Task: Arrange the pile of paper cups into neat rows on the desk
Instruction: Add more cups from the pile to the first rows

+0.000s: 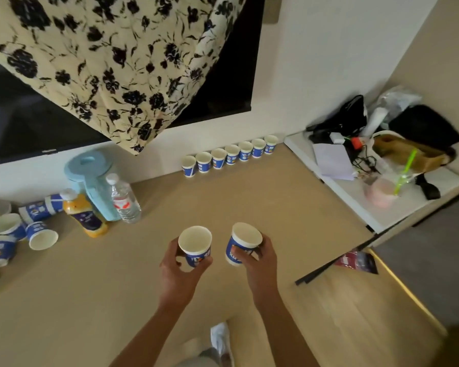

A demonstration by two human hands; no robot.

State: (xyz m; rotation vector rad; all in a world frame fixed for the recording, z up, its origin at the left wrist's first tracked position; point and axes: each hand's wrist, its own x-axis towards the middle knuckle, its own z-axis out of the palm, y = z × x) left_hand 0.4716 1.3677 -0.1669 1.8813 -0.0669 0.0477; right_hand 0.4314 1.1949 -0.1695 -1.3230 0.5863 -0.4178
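L hand fingers hold blue-white paper cup, R hand fingers a second cup, mouths up. Tan table reaches far cup row.

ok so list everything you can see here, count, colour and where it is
row of cups: seven, blue and white, upright along the back wall
pile of cups: count unclear, blue and white, tumbled at desk's left edge
left cup: one, blue and white, held over mid-desk
right cup: one, blue and white, beside it
jug: one, light blue, back left
water bottle: one, clear, right of jug
juice bottle: one, orange, front left of jug
cloth: one, cream with black flowers, hanging top left
shelf: one, white, right, cluttered
desk: one, tan, under the cups
left hand: one, grips left cup
right hand: one, grips right cup
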